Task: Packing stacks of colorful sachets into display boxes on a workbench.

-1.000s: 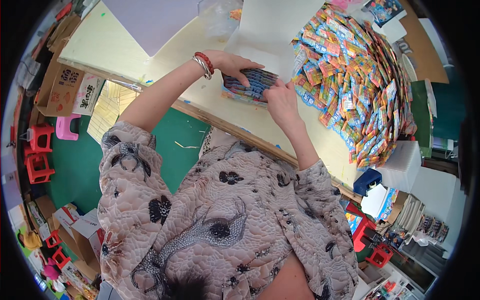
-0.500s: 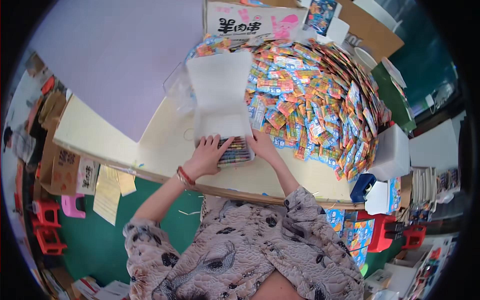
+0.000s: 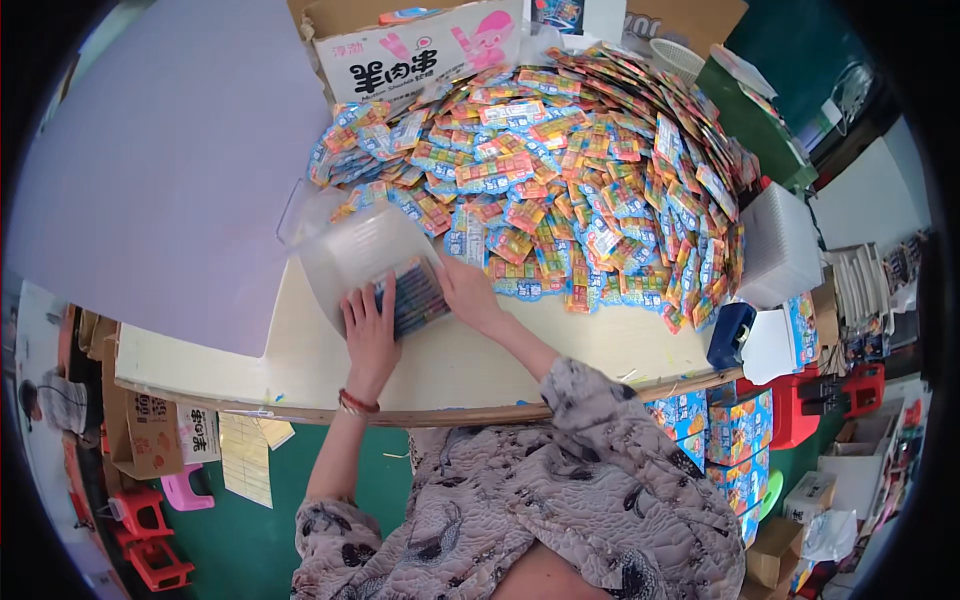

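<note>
A small white carton [image 3: 325, 255] stands tilted on the table with its lid raised and blurred. Colourful flat packets [image 3: 418, 295] are packed on edge inside it, close together. Across the left part of the carton lies my left hand [image 3: 370, 335], its fingers spread and stretched over the packets' edges. My right hand [image 3: 468, 295] grips the carton's right side, fingers partly hidden behind its wall. Just beyond the hands spreads a large heap of similar colourful packets [image 3: 560, 190].
A printed white cardboard box [image 3: 420, 55] stands behind the heap. Purple sheeting [image 3: 170, 190] covers the table's left. To the right are a clear plastic bin [image 3: 780, 245] and a dark blue tape dispenser [image 3: 732, 335]. The table edge [image 3: 470, 415] runs close to my body.
The carton has shifted left and turned, with both hands following it. Its lid has come down toward the packets. The head view has shifted too.
</note>
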Demonstrator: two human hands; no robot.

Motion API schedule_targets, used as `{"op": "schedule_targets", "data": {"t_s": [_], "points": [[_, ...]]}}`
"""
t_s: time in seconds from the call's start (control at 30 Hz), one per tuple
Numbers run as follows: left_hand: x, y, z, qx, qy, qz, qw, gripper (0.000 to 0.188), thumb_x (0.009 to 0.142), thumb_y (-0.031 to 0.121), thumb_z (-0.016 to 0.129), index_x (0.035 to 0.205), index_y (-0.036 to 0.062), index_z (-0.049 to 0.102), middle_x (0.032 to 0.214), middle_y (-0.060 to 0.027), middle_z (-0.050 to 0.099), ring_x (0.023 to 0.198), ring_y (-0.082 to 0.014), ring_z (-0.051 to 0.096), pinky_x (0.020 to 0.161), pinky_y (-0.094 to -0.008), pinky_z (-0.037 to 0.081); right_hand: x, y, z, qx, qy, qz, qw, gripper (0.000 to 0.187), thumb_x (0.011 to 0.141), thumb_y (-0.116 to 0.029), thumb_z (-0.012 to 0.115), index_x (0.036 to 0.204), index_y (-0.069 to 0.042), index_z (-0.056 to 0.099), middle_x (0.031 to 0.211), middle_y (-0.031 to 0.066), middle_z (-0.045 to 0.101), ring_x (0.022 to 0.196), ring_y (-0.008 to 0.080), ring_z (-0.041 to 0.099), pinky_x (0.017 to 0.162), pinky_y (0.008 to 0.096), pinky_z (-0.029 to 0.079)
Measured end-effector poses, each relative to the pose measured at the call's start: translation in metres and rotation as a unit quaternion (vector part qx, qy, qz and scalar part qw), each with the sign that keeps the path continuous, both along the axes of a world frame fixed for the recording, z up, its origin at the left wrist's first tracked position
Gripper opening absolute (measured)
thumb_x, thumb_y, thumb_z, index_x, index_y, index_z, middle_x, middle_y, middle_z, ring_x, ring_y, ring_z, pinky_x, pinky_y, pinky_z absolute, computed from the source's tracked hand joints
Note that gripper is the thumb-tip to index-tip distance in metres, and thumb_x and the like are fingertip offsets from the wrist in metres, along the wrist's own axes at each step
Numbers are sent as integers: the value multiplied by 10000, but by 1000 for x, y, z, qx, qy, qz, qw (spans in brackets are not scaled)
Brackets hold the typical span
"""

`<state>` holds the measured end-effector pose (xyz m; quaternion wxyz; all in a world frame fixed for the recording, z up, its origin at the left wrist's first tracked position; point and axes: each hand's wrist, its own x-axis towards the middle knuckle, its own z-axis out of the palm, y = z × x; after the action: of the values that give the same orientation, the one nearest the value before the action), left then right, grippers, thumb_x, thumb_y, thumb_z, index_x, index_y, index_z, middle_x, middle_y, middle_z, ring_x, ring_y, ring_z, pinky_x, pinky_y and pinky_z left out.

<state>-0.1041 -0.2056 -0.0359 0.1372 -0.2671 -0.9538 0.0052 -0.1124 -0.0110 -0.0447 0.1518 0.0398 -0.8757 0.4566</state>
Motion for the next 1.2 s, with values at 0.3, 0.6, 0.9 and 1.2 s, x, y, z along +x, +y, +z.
{"op": "schedule_targets", "data": {"t_s": [0.3, 0.6, 0.9, 1.2], "points": [[-62, -2, -3, 48, -123, -5, 991, 1226, 534, 228, 829, 1516, 154, 98, 1293, -178, 423, 1179, -370, 433, 1045, -492, 312, -59, 7, 7, 60, -79, 45, 994, 343, 959, -305, 429, 1079, -16, 570, 903, 219, 646, 852, 431, 612, 714, 521, 485], [-53, 23, 50, 105, -144, -46, 983, 1189, 596, 426, 848, 1508, 133, 143, 1531, -174, 210, 1363, -394, 277, 1110, -528, 224, -37, 94, 15, -48, 29, 24, 998, 320, 922, -176, 552, 1217, -59, 586, 1014, 128, 642, 760, 218, 633, 678, 324, 518], [-24, 151, 32, 585, -239, -150, 761, 349, 830, 35, 665, 1173, 39, 600, 1192, -117, 624, 1133, -252, 576, 951, -356, 446, -141, 108, 38, 23, 122, 27, 992, 468, 839, -139, 653, 1278, -74, 505, 1127, 166, 541, 1054, 352, 538, 895, 415, 457], [60, 115, 5, 514, -472, -77, 712, 267, 881, 33, 603, 1147, 34, 614, 1095, -126, 650, 1005, -248, 631, 859, -320, 487, -282, -2, 4, 297, 187, 176, 920, 635, 712, -160, 723, 1300, -94, 491, 1197, 174, 508, 1224, 335, 443, 1082, 518, 299]]}}
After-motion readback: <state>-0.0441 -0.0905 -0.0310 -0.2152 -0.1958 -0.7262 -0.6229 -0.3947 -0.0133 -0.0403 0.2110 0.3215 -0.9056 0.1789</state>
